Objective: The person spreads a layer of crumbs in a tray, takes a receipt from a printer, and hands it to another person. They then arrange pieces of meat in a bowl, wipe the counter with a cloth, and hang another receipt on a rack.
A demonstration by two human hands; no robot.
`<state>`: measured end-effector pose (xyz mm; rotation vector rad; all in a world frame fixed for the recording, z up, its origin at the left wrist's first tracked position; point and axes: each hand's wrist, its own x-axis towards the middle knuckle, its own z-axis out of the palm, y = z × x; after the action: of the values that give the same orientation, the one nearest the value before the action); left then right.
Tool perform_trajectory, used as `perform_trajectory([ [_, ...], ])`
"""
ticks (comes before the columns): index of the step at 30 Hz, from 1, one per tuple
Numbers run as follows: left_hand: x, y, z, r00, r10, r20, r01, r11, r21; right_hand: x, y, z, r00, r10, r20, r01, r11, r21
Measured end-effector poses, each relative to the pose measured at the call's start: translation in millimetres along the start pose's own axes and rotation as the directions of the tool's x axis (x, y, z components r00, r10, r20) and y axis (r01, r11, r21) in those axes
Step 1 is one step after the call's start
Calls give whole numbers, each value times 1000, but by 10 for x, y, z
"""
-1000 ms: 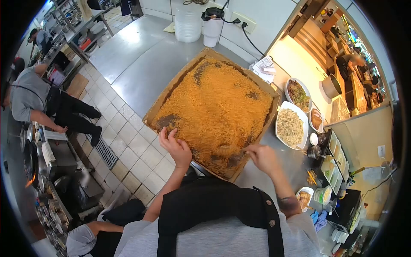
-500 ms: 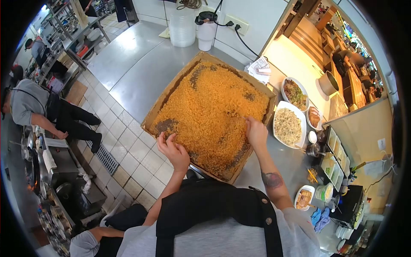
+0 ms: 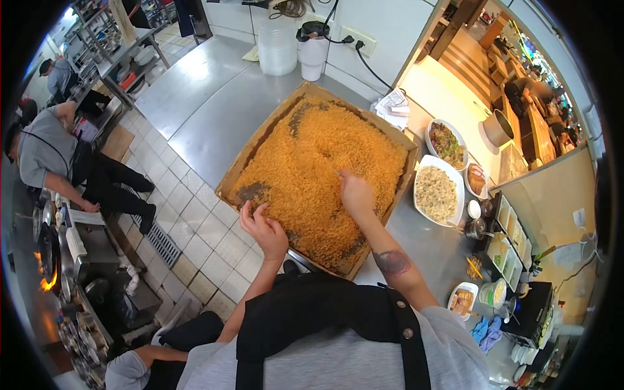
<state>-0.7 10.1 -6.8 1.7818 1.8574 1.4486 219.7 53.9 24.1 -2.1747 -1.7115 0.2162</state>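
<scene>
orange crumbs [image 3: 312,146] lie in a cardboard box [image 3: 262,139] at twelve o'clock. the left hand [image 3: 265,235], fingers apart, sits at its seven-o'clock rim; the right hand [image 3: 357,195] bunches its fingers (on what, unclear) over the crumbs.

One cardboard box [image 3: 407,162] in the middle of the frame; one left hand [image 3: 265,235] and one right hand [image 3: 357,194] there; four white dishes [image 3: 461,195] of food down the right side; one cup [image 3: 314,57] and one stack of plastic containers [image 3: 276,49] at the top, near one wall socket [image 3: 370,45] with two black plugs [image 3: 348,39]; one pot [image 3: 498,130] at upper right
</scene>
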Motion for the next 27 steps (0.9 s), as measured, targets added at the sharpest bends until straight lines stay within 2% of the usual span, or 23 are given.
perform_trajectory([
  [2, -1, -4, 1, 1000, 11, 2, -11, 1000, -9, -185, -37, 39, 998, -68, -13, 69, 996, 49],
  [6, -9, -21, -7, 1000, 14, -7, -14, 1000, -10, -469, -32, -117, 994, -98, 46, 94, 992, 89],
  [9, -2, -30, -3, 1000, -12, 3, 12, 1000, -6, -619, -11, -241, 977, -213, 26, 211, 976, 49],
  [12, -4, -34, -1, 1000, -2, -19, 2, 1000, -23, -746, -130, -523, 970, -241, -31, 243, 962, 127],
  [15, -15, -46, -25, 997, -31, -65, 27, 998, -61, -873, -191, -582, 971, -232, 54, 222, 964, 148],
  [17, -5, -52, -28, 997, -22, -79, 17, 997, -69, -935, -144, -441, 913, -373, 167, 349, 924, 158],
  [21, -4, -28, -46, 998, -8, -62, 4, 998, -61, -738, -233, -101, 906, -383, 179, 370, 923, 104],
  [24, -29, -86, -32, 998, -53, -27, 50, 994, -96, -377, -281, 154, 903, -415, 116, 416, 909, 18],
  [27, -34, -102, -39, 998, -59, -18, 58, 997, -54, 28, -274, 210, 939, -343, 35, 345, 937, -55],
])
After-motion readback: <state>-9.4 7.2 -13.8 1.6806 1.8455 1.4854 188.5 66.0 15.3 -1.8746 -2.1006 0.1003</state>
